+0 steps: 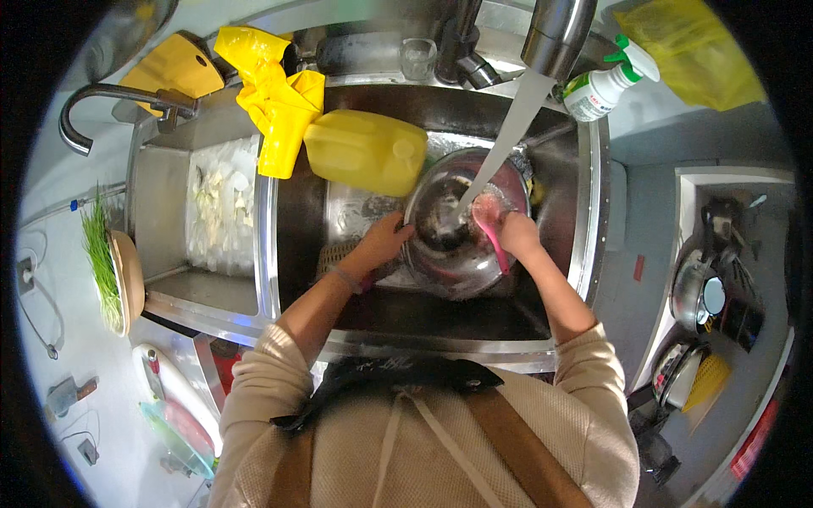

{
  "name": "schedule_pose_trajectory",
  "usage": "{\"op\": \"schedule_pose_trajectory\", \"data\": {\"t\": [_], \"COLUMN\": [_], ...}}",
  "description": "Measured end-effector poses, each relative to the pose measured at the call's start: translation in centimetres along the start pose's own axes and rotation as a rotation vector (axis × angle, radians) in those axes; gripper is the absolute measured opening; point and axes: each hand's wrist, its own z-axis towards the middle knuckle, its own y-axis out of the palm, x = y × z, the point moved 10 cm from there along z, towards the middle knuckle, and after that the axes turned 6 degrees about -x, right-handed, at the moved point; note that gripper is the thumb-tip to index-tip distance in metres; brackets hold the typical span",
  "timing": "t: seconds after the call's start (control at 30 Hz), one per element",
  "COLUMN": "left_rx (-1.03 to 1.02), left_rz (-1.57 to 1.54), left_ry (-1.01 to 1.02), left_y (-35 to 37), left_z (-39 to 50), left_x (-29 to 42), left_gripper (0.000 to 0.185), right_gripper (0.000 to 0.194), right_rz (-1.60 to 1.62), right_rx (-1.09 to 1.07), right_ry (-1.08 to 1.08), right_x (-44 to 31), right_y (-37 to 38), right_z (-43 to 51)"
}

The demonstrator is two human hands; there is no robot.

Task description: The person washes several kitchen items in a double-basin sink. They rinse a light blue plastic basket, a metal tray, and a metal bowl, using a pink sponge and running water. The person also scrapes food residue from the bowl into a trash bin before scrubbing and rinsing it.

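A large round metal pan [438, 276] rests in the deep sink basin. A stream of water [505, 143] falls into it from a thick metal tap [559, 38]. My right hand [517, 235] grips a pink-handled utensil [492, 238] with a round head, inside the pan near its right wall. Whether that head is a brush or a scoop is unclear. At the pan's left rim is my left hand [381, 241], its thumb and fingers holding the edge. Dark residue shows at the pan's bottom.
A yellow plastic jug [368, 152] lies beyond my left hand, with yellow rubber gloves [279, 108] draped over the divider. Pale scraps fill part of the left sink [162, 184]. A spray bottle [597, 92] stands at the back right. Green stalks [101, 254] sit in a left-hand container.
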Motion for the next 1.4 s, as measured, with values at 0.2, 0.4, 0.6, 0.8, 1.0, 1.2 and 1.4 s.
{"op": "schedule_pose_trajectory", "data": {"t": [0.2,0.4,0.6,0.8,1.0,1.2,1.4], "left_rx": [0.066,-0.081,0.081,-0.052,0.041,-0.004,0.329], "left_rz": [0.922,0.936,0.714,-0.264,-0.820,-0.734,0.248], "left_ry": [0.084,-0.170,-0.264,0.129,0.225,0.440,0.853], "left_y": [-1.7,-3.7,-9.2,-9.6,-7.1,-4.4,-3.9], "left_z": [-5.2,-2.7,-4.7,-9.9,-8.0,-2.9,-5.4], "left_x": [-5.9,-9.9,-6.1,2.1,5.2,9.0,17.9], "left_gripper": [0.048,0.061,0.050,0.060,0.057,0.055,0.052], "right_gripper": [0.018,0.014,0.014,0.030,0.018,0.014,0.018], "right_rz": [0.391,0.532,0.589,0.194,0.486,0.718,0.850], "right_rx": [0.063,0.118,0.308,0.737,0.691,0.586,0.287], "right_ry": [-0.124,-0.096,-0.238,-0.604,-0.301,-0.552,0.037], "right_x": [-4.9,-6.5,-12.0,-22.6,-20.0,-16.4,-5.4], "right_y": [-1.3,-0.7,-1.2,-4.9,-5.3,-6.0,-0.3], "right_z": [-4.2,-7.6,-9.9,-11.4,-7.6,-11.2,-13.0]}}
